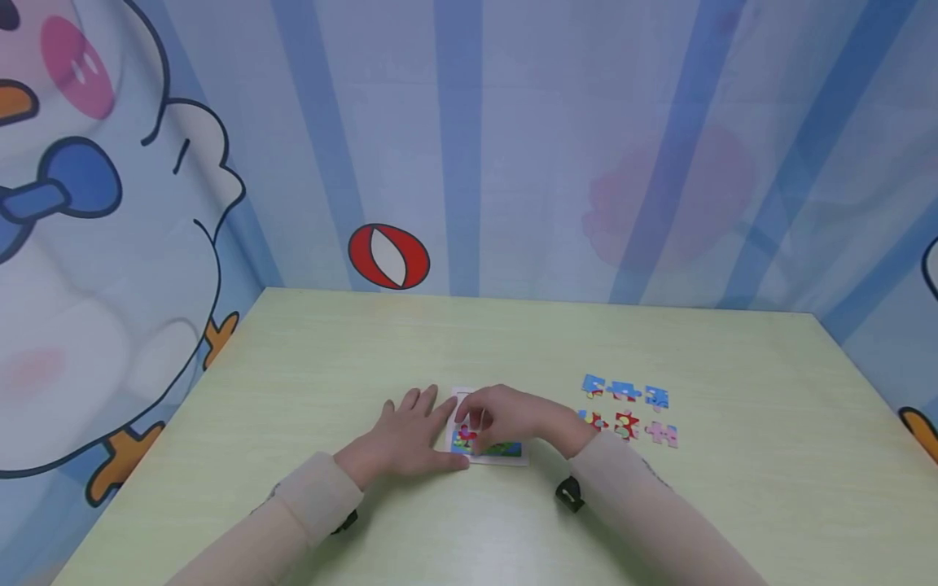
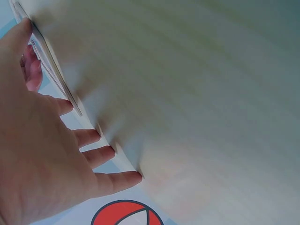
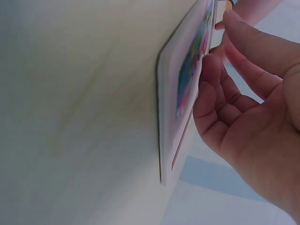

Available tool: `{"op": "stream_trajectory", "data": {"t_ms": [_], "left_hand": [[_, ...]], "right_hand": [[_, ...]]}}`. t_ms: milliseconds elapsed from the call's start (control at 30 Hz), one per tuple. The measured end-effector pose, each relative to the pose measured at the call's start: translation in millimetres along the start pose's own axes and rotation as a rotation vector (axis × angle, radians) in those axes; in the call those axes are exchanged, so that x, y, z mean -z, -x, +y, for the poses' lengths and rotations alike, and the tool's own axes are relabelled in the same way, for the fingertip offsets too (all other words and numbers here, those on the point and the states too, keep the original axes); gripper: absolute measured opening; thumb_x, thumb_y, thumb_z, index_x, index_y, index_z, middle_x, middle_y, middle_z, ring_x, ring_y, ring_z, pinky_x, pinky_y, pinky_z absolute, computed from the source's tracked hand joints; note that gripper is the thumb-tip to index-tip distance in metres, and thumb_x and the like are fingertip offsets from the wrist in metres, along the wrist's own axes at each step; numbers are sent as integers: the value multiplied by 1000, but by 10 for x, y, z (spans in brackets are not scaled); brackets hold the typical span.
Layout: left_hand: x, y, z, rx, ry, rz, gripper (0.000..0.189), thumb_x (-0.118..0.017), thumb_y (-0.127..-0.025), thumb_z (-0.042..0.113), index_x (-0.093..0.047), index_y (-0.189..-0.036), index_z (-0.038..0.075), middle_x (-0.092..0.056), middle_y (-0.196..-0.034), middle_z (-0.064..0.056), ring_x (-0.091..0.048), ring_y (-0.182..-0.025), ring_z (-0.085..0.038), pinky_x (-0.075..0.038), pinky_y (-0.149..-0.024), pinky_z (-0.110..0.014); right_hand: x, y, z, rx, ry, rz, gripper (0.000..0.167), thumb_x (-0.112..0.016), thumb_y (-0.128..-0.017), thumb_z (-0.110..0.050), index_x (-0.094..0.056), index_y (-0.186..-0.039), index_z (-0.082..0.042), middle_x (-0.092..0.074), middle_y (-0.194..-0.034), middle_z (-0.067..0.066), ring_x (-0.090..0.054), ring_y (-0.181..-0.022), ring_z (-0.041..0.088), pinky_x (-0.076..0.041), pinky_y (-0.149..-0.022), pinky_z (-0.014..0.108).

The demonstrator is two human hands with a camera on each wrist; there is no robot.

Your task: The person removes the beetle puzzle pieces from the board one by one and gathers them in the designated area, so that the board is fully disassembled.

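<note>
Pale table (image 1: 330, 342) bearing puzzle board (image 1: 501, 461), striped blue backdrop (image 1: 542, 163) behind

From far off, I see pale table (image 3: 84, 112), blurry, filling left side. Flat board (image 3: 164, 89) lies on it, seen almost from edge, white rim all plain. Picture (image 3: 186, 77) on board: blue, green, pink bits, fuzzy. I see right hand (image 3: 262, 112) at board, palm showing, last fingers curled, tips close to board. Can't tell if they pinch anything. Bit of left hand (image 3: 251, 10) peeks out up top, past right thumb. Cloth (image 3: 201, 206) behind, pale with blue stripe.
</note>
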State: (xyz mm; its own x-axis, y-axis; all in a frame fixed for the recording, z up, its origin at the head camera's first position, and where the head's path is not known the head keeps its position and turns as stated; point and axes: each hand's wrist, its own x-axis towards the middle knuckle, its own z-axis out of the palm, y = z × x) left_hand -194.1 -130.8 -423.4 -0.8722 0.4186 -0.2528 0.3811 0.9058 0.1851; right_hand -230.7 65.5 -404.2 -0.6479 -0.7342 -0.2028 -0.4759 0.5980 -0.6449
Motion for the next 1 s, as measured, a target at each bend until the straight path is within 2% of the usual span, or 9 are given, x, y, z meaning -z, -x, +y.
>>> {"op": "stream_trajectory", "data": {"t_ms": [600, 1000], "left_hand": [[-6, -3, 8, -4, -19, 5, 93, -51, -83, 74, -27, -153, 17, -21, -157, -18, -19, -142, -42, -22, -105, -69], [13, 10, 21, -10, -30, 11, 93, -51, -83, 73, -28, -153, 16, -22, -157, -18, -21, -141, -42, -24, -104, -69]], "right_hand": [[-85, -52, -9, -25, 27, 6, 28, -78, -80, -8, -65, -105, -10, -60, -84, -1, -53, -77, 14, -48, -71, 27], [-103, -68, -7, -35, 2, 10, 29, -77, -79, -3, -65, -105, -8, -59, -85, -1, -53, -79, 14, -47, -74, 27]]}}
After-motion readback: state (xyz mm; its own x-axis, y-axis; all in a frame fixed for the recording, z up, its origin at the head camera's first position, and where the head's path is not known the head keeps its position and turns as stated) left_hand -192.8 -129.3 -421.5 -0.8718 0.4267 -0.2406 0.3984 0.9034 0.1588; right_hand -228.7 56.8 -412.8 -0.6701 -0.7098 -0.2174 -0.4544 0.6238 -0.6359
